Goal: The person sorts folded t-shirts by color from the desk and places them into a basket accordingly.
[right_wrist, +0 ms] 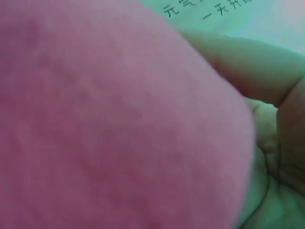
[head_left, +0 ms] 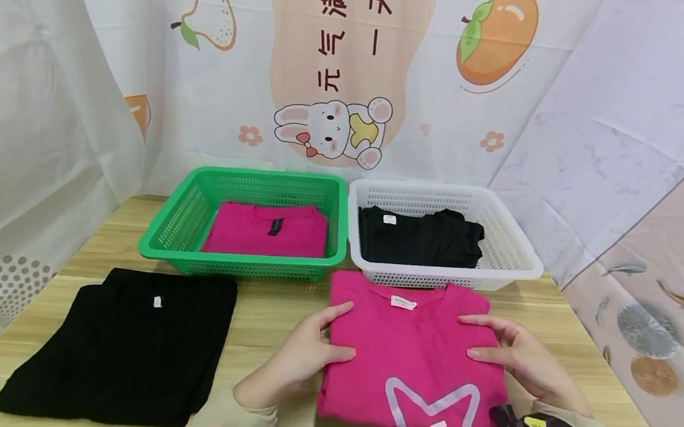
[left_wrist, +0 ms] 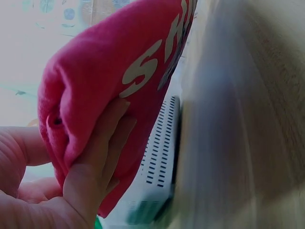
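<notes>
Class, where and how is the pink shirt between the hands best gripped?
Grip the pink shirt by its left and right edges, left hand and right hand coming from opposite sides and pinching all layers: it is wide, and folded layers show at its edge, so this should hold them together.

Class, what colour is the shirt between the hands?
The shirt is bright pink, clearest in the head view.

The bright pink shirt (head_left: 391,349) bears white lettering (left_wrist: 128,76) and a pale, perhaps lilac, outlined motif (head_left: 431,410); black garment (head_left: 125,351); green basket (head_left: 251,260), pink cloth (head_left: 241,231); white basket (head_left: 447,275), black cloth (head_left: 426,242); yellowish wood-grained table (head_left: 269,323); white curtain (head_left: 204,104), orange fruit (head_left: 507,44).
</notes>
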Demonstrator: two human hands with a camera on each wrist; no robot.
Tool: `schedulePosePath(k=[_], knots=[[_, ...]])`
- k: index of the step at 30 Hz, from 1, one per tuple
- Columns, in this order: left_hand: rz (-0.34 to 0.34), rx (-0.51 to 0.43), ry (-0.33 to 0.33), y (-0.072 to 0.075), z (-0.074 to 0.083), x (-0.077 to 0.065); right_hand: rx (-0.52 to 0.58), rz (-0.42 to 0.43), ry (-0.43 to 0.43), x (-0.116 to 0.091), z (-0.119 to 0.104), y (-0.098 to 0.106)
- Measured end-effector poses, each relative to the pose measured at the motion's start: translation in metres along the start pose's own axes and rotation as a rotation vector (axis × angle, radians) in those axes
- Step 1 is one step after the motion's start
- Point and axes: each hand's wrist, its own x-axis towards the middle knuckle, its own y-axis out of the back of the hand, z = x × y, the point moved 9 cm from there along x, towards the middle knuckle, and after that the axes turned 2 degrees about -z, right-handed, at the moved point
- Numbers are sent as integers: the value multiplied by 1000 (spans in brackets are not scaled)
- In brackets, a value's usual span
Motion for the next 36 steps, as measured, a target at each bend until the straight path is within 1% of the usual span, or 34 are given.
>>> schedulePosePath(k=[4,7,9,15,20,25,27,31,36], knots=[[-11,8,-8,4,8,-5,-4,8,-27,-1,-5,-3],[-14,3,-9,7,15,-9,4,10,-17,-2,-11,-6],[-18,-7,-7,9,19,-11,15,4,8,-2,-16,-8],[-35,-25,2,17,30,-18,63,-34,151,0,-37,-17],[-24,-21,11,27,40,-23,50,11,202,1,-54,-21],[-23,-9,-5,38,49,-28,-8,80,209,7,-68,-24],[-33,-3,-13,42,53,-29,-34,103,191,11,-72,-26],[-37,25,-20,50,59,-32,-63,117,169,17,-80,-30],[0,68,-15,62,67,-33,-89,128,203,26,-95,-34]])
